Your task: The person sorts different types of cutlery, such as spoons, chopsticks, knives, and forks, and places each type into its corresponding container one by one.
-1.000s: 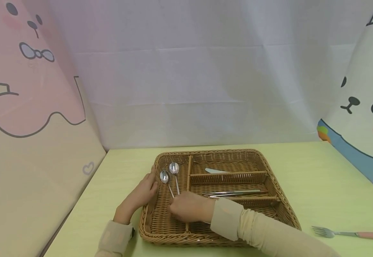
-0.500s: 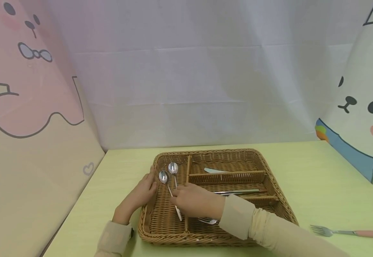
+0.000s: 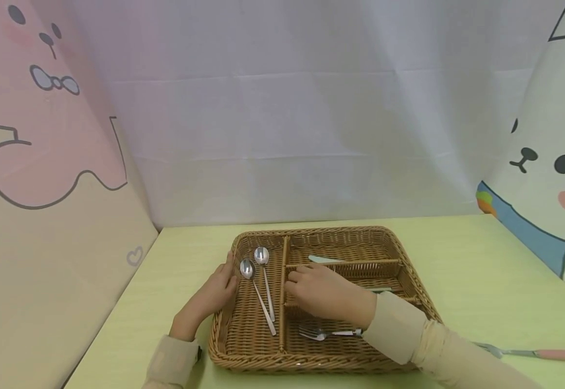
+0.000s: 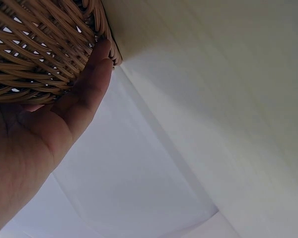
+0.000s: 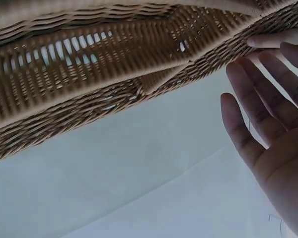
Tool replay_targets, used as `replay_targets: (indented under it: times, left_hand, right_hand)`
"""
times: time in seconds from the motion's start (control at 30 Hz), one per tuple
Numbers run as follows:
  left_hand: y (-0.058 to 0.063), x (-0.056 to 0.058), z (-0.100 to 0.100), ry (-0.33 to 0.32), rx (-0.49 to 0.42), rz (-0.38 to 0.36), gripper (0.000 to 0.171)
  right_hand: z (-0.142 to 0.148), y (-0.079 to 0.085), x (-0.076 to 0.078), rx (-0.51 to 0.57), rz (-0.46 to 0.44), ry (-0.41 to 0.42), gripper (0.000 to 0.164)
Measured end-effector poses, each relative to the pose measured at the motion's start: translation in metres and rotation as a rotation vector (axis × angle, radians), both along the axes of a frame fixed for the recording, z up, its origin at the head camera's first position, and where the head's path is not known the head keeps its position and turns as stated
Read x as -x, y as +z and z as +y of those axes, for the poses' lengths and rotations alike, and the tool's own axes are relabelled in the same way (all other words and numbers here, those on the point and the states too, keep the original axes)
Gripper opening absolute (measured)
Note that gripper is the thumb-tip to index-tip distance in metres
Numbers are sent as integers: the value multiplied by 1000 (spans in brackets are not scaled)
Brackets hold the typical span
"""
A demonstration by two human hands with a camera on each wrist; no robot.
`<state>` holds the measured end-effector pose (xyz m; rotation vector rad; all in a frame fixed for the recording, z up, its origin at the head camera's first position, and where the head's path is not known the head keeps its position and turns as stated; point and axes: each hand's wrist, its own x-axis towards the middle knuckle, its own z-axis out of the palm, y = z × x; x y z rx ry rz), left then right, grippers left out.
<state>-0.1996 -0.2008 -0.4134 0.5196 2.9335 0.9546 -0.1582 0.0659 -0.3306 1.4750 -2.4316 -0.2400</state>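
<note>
A brown wicker basket (image 3: pixel 243 360) with dividers stands on the table. My left hand (image 3: pixel 212 292) grips its left rim; in the left wrist view the fingers (image 4: pixel 92 89) lie along the woven outer wall. Two silver spoons (image 3: pixel 261 308) lie in the long left compartment, bowls away from me. My right hand (image 3: pixel 330 294) is over the middle right compartment near the divider, its fingers (image 5: pixel 248 94) loosely extended and holding nothing in the right wrist view. A silver fork (image 3: pixel 318 334) lies in the near right compartment, its handle end close to my right sleeve.
In the far right compartment lies a pale-bladed knife (image 3: pixel 324 259). Under my right wrist, a pale utensil handle (image 3: pixel 380 289) shows in the middle compartment. A pink-handled fork (image 3: pixel 562 354) rests on the table (image 3: pixel 462 270) right of the basket, partly behind my sleeve.
My right hand has left the spoon handles and moved right and away, over the middle right compartment. The spoons' handles and the near fork are now uncovered. The left hand stays put.
</note>
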Motion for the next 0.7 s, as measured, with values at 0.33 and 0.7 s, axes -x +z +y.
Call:
replay_targets:
  times: [0.33, 0.7]
  left_hand:
    - [1, -1, 1, 7, 1, 0, 62]
    - [1, 0, 0, -1, 4, 4, 62]
  right_hand:
    - [39, 7, -5, 81, -15, -70, 9]
    - [89, 10, -6, 156, -114, -219, 15]
